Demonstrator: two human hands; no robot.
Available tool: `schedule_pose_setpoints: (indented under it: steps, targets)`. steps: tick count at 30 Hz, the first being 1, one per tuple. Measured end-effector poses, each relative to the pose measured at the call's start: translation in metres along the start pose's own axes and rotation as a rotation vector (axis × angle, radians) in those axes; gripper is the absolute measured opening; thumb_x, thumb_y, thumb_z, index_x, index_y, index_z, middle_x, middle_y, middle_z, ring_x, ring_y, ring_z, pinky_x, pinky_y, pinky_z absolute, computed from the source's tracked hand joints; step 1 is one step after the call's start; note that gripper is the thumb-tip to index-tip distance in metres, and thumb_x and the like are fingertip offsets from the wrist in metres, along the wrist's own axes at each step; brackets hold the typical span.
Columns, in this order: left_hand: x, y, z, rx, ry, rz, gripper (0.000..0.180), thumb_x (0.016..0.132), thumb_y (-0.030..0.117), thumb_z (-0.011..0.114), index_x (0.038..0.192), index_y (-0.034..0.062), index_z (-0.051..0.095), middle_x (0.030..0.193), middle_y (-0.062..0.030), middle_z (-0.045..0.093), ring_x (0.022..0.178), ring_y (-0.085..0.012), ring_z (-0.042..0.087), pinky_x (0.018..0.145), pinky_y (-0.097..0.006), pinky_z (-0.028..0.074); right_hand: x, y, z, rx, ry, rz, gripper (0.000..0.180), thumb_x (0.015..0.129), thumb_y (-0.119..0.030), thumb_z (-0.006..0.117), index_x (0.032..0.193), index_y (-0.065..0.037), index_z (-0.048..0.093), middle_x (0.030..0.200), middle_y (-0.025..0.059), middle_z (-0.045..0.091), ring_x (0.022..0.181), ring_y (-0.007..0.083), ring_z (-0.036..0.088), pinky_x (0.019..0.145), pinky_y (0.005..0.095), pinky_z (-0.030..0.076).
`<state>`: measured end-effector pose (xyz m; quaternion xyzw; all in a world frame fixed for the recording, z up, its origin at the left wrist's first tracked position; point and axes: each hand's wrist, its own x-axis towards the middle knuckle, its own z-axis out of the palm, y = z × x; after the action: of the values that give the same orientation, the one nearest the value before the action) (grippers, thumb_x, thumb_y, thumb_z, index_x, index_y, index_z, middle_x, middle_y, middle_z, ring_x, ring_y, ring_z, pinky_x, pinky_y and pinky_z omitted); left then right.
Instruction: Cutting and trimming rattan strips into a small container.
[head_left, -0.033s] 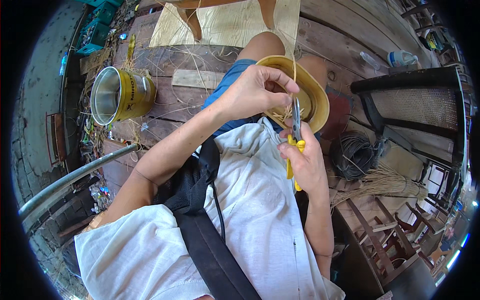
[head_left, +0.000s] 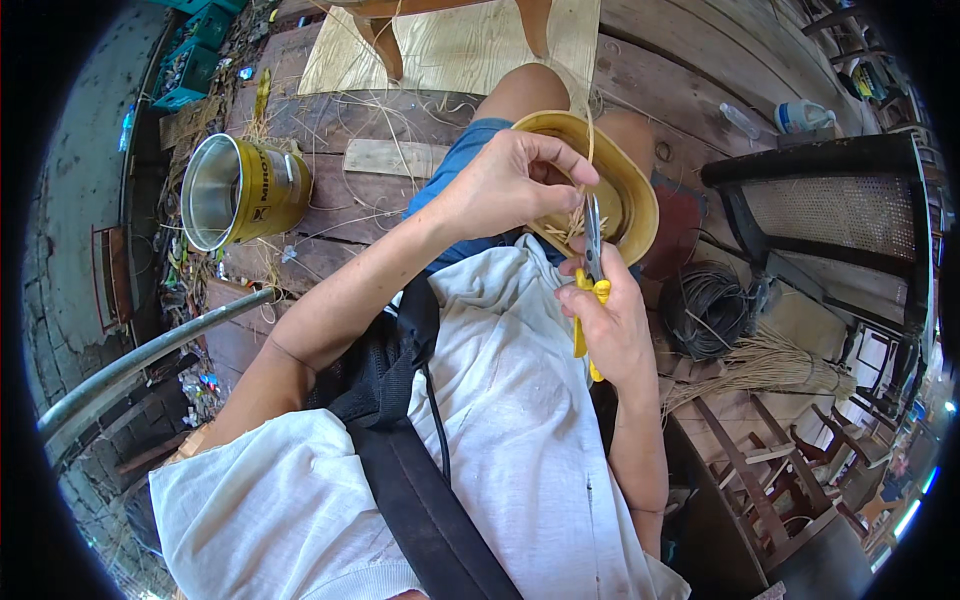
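Pinched between the thumb and fingers of my left hand is a thin cane strand, which rises away from me over the tub's far rim. My right hand grips pliers-like cutters with yellow handles. Their grey jaws point away from me and reach up to the strand beside my left fingertips; whether the blades touch it I cannot tell. Beneath both hands a yellow tub rests in my lap. Several short cut cane pieces lie inside it, partly hidden by my left hand.
A yellow metal bucket stands at left, near a metal pipe. Ahead, wooden furniture legs rest on a pale board. At right are a black-framed cane chair, a dark wire coil and a cane bundle.
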<state>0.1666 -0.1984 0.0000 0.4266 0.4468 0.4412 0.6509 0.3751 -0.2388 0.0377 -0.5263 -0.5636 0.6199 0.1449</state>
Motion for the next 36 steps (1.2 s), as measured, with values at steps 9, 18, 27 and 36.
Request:
schedule_pose_setpoints:
  steps: [9, 18, 27, 36]
  targets:
    - [-0.004, 0.007, 0.000, -0.187, -0.145, -0.051, 0.036, 0.089, -0.005, 0.067, 0.125, -0.0062, 0.063, 0.096, -0.0083, 0.072, 0.082, -0.0130, 0.072, 0.077, -0.026, 0.059, 0.001, -0.009, -0.002, -0.064, 0.003, -0.112, 0.032, 0.088, -0.010, 0.058, 0.116, 0.001, 0.051, 0.098, 0.0189, 0.063, 0.084, 0.0315, 0.064, 0.080, 0.0413, 0.049]
    - [-0.003, 0.007, 0.003, -0.185, -0.214, -0.072, 0.044, 0.092, -0.009, 0.064, 0.135, -0.0015, 0.059, 0.108, -0.0103, 0.071, 0.096, -0.0149, 0.071, 0.088, -0.032, 0.061, -0.001, -0.007, -0.001, 0.050, -0.013, -0.036, 0.031, 0.087, -0.008, 0.056, 0.117, 0.001, 0.053, 0.090, 0.0115, 0.058, 0.073, 0.0170, 0.057, 0.069, 0.0326, 0.047]
    - [0.011, -0.010, 0.000, 0.322, -0.108, 0.127, 0.044, 0.088, -0.009, 0.067, 0.131, -0.0021, 0.062, 0.127, -0.0058, 0.061, 0.091, -0.0087, 0.065, 0.084, -0.024, 0.055, -0.011, 0.007, -0.010, 0.232, 0.126, 0.009, 0.038, 0.087, 0.001, 0.055, 0.125, 0.000, 0.053, 0.087, 0.0020, 0.053, 0.066, 0.0065, 0.050, 0.058, 0.0229, 0.042]
    - [0.006, -0.006, 0.004, 0.208, -0.055, 0.143, 0.035, 0.085, -0.004, 0.062, 0.118, -0.0047, 0.070, 0.100, -0.0066, 0.070, 0.085, -0.0090, 0.064, 0.078, -0.024, 0.053, -0.010, 0.003, -0.005, 0.279, 0.098, 0.014, 0.040, 0.088, 0.002, 0.053, 0.128, 0.002, 0.050, 0.092, 0.0046, 0.054, 0.067, 0.0081, 0.054, 0.058, 0.0238, 0.045]
